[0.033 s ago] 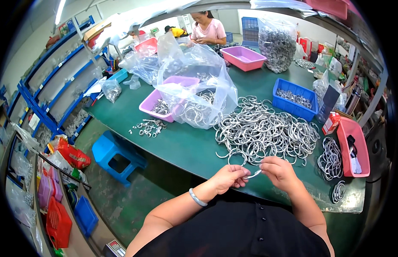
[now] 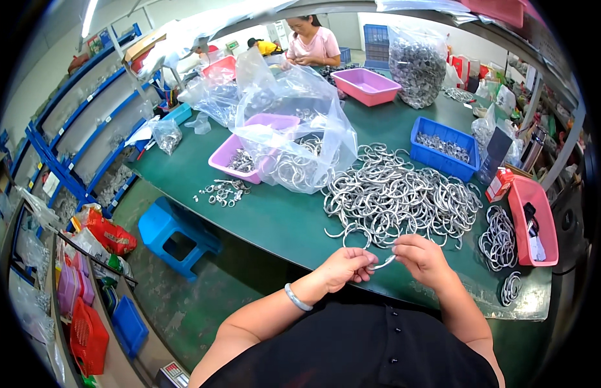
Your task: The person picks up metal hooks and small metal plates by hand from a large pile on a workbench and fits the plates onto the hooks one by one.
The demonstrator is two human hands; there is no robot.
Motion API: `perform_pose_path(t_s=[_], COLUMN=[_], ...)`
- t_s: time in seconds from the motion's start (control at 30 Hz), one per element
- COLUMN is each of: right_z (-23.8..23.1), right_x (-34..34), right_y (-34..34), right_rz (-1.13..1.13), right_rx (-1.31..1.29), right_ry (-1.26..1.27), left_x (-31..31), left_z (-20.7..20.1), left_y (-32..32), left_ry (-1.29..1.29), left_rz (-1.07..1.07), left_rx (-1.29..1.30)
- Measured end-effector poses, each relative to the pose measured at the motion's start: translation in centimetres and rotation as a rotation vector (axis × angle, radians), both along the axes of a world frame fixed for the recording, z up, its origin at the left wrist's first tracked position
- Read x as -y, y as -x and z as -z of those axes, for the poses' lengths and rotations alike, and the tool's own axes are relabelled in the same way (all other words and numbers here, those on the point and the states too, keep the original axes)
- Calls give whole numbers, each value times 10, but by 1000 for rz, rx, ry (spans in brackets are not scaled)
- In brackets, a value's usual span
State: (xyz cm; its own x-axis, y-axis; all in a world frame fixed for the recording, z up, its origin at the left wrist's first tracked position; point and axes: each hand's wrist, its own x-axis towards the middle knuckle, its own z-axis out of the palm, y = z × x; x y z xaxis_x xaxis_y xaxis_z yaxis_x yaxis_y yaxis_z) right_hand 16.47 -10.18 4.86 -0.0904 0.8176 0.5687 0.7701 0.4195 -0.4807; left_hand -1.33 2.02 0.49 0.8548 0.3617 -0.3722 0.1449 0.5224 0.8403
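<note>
My left hand and my right hand are close together at the table's near edge. Between them is a silver metal bangle, seen as a thin curved strip. The left fingertips pinch one end of it, and the right thumb and fingers grip the other. Just beyond my hands lies a large heap of similar silver bangles on the green table. A stacked bundle of bangles sits to the right, with a smaller bundle nearer me.
Behind the heap stands a blue tray of small metal parts. A clear plastic bag overlaps a lilac tray at left. A pink tray lies far right. A blue stool stands beside the table; a person sits opposite.
</note>
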Motion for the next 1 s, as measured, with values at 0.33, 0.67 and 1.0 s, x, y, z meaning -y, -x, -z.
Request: perform_pose_path(t_s=[0.33,0.67,1.0], right_z=[2,17,21], right_x=[11,19,17], right_y=[-11,-10,-6], right_rz=[65,-73,-54], right_rx=[-277,-1304,-1389], right_ry=[13,236,142], left_x=[10,13,21], left_z=[-29,-33,-33], left_y=[-14,-18,-17], left_ry=[-127,-43,-45], left_rz=[-242,-221,-233], left_rx=[165,292,343])
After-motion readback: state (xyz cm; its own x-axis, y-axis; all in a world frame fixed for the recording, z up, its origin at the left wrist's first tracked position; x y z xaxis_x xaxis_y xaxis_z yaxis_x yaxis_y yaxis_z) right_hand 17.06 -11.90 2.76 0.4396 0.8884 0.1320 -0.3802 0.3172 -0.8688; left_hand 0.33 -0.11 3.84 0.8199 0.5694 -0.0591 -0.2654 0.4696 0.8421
